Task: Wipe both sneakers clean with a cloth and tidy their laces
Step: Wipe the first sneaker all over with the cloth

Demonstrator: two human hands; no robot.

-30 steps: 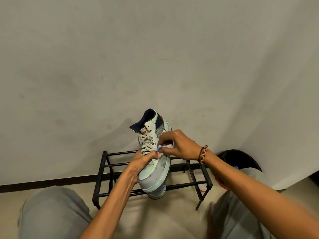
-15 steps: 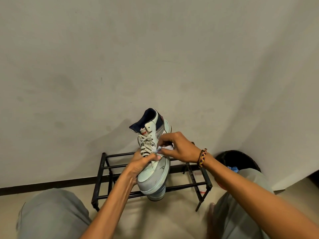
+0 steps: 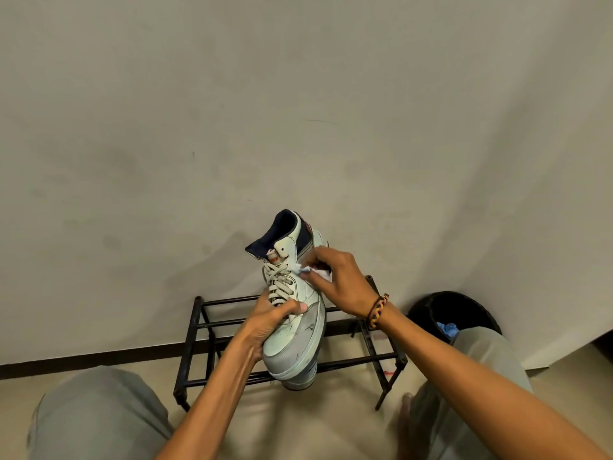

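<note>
A white high-top sneaker (image 3: 300,330) with a navy collar and pale laces is held up in front of me, toe pointing down toward me. My left hand (image 3: 269,322) grips it around the toe and lower laces, thumb across the top. My right hand (image 3: 338,283) pinches a small white cloth (image 3: 310,270) and presses it against the sneaker's right side near the upper eyelets. Beneath the toe shows a second sole (image 3: 298,381); I cannot tell what it belongs to.
A black metal two-tier shoe rack (image 3: 199,330) stands against the wall behind the sneaker. A black bin (image 3: 471,307) with something blue inside sits at the right. My knees in grey trousers frame the bottom corners.
My right hand has moved the cloth up the sneaker's side, from near the lower laces toward the ankle. My left hand keeps the same grip.
</note>
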